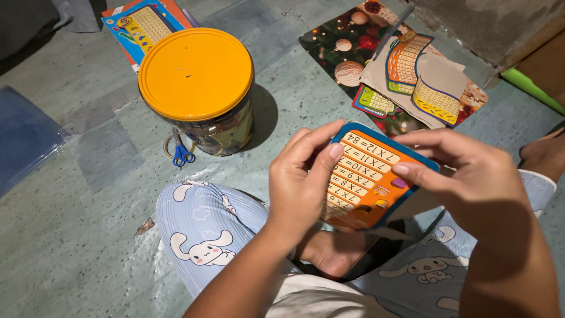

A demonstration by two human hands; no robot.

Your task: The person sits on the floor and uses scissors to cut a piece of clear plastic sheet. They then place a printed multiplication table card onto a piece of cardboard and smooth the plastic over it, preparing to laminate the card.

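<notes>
While I watch, both hands, left [303, 179] and right [465, 171], are closed on the orange cut-out card [365, 179], just beside the yellow-lidded tin [197, 88] and above the lap; I judge that pinching fingers could crease its thin edge.

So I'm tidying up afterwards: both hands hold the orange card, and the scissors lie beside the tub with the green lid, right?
Not quite: the tub has an orange-yellow lid, not green. The head view shows it. The scissors do lie beside it, and the left hand and right hand hold the orange card.
</notes>
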